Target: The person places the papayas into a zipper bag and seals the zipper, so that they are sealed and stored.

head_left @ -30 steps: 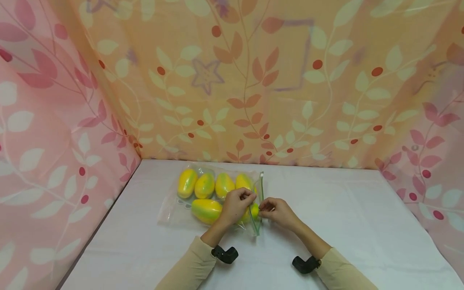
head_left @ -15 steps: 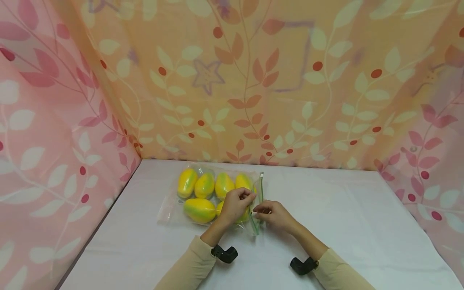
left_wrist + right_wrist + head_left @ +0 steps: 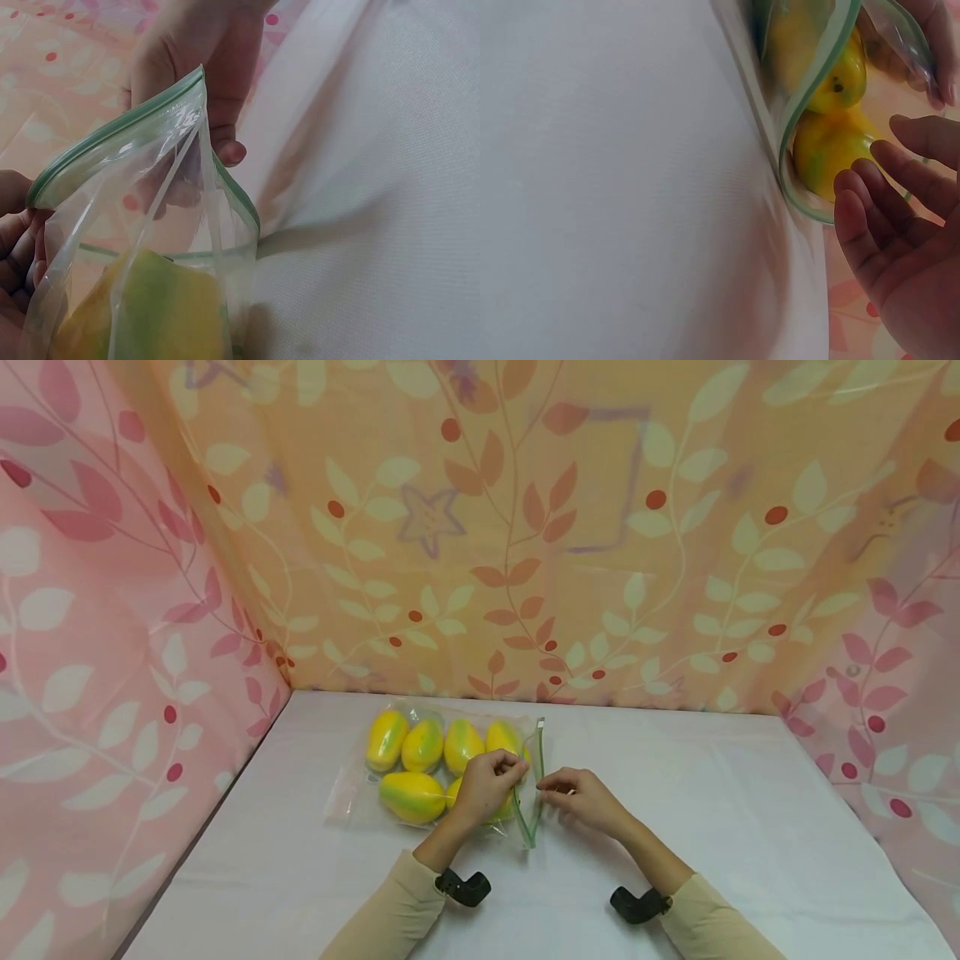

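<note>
A clear zip bag (image 3: 347, 800) with green zip strips lies on its side, its mouth facing right. Inside are several yellow-green mangoes (image 3: 412, 797), in two rows. My left hand (image 3: 482, 789) pinches the upper edge of the mouth between thumb and fingers, holding it lifted. In the left wrist view the green zip strip (image 3: 112, 139) rises to a peak and a mango (image 3: 154, 307) shows through the plastic. My right hand (image 3: 587, 799) is just right of the mouth, holding nothing; in the right wrist view its fingers (image 3: 853, 217) are loosely bent in front of the opening.
The bag rests on a white-covered table (image 3: 712, 827), towards the back left. A leaf-patterned orange curtain (image 3: 600, 568) hangs behind, with pink curtains (image 3: 112, 693) at the sides. Each wrist carries a black camera mount (image 3: 465, 888).
My right hand went left into the bag's mouth, and the front-row mangoes shifted left. Then the hand drew back right, out of the mouth. My left hand stayed on the edge.
</note>
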The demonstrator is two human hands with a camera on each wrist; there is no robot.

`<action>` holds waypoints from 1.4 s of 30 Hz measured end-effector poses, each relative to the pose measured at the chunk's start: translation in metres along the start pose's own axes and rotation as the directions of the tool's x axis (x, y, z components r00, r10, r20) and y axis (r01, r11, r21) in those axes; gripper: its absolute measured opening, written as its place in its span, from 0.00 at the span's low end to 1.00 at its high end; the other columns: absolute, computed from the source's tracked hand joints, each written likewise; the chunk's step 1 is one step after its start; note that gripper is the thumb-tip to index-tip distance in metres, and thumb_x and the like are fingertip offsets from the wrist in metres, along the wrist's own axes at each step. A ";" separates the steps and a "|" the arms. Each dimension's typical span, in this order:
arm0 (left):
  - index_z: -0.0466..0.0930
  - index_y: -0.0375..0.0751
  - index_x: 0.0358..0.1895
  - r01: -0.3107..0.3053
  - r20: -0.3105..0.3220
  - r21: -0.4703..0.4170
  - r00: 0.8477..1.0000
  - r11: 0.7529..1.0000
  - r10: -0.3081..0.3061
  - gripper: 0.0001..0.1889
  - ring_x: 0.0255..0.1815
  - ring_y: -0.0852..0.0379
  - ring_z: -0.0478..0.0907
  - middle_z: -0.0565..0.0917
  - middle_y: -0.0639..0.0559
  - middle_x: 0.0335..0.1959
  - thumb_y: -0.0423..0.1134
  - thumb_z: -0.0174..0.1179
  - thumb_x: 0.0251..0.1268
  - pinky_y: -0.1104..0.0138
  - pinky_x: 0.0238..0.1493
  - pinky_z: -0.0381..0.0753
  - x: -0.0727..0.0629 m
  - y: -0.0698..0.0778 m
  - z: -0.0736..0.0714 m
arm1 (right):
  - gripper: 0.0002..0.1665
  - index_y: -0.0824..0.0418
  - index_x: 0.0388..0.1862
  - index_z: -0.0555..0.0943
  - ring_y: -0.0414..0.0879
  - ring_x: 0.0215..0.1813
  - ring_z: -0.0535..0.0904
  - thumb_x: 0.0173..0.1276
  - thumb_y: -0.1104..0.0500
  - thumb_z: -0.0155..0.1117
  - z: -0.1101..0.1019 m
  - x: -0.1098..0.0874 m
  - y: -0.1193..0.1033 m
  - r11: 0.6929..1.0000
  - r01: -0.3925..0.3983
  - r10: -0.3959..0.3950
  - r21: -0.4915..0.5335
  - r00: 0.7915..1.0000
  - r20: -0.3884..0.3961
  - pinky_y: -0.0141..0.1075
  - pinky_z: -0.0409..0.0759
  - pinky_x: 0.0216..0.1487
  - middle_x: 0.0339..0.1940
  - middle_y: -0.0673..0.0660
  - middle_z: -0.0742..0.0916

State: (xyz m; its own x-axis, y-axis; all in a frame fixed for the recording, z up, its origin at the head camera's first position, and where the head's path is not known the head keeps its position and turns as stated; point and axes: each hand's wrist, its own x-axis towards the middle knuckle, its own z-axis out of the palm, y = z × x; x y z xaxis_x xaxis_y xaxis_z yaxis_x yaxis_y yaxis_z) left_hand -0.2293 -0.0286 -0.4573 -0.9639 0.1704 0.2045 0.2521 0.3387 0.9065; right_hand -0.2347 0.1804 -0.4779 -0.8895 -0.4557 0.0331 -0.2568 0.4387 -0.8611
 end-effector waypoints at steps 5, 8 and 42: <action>0.84 0.39 0.33 0.007 0.003 -0.004 1.000 1.000 -0.007 0.10 0.23 0.64 0.69 0.80 0.52 0.23 0.43 0.63 0.66 0.76 0.25 0.70 -0.001 0.001 0.000 | 0.16 0.67 0.49 0.83 0.51 0.33 0.80 0.68 0.58 0.64 -0.003 0.002 -0.003 1.000 -0.012 0.012 0.000 1.000 -0.023 0.34 0.80 0.30 0.39 0.62 0.87; 0.84 0.39 0.34 0.014 0.010 -0.013 1.000 1.000 -0.014 0.10 0.24 0.63 0.69 0.79 0.52 0.23 0.43 0.63 0.66 0.76 0.25 0.70 -0.001 0.000 0.000 | 0.16 0.69 0.49 0.82 0.49 0.36 0.80 0.68 0.59 0.63 -0.004 0.005 -0.003 1.000 -0.020 0.021 0.017 0.999 -0.036 0.36 0.81 0.32 0.40 0.64 0.87; 0.84 0.38 0.33 0.004 0.015 -0.022 1.000 1.000 -0.003 0.11 0.24 0.62 0.71 0.82 0.49 0.24 0.44 0.63 0.66 0.76 0.26 0.71 -0.002 -0.001 0.000 | 0.23 0.73 0.56 0.77 0.52 0.43 0.85 0.72 0.56 0.60 -0.020 0.059 -0.003 0.924 -0.192 0.300 0.331 0.900 -0.316 0.40 0.85 0.45 0.50 0.71 0.84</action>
State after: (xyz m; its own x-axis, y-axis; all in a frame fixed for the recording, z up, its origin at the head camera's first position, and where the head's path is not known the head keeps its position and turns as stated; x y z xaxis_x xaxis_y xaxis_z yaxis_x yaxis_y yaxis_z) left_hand -0.2274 -0.0292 -0.4588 -0.9634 0.1830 0.1958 0.2466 0.3188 0.9152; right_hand -0.2943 0.1675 -0.4636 -0.9971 -0.0337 -0.0686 0.0587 0.2365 -0.9698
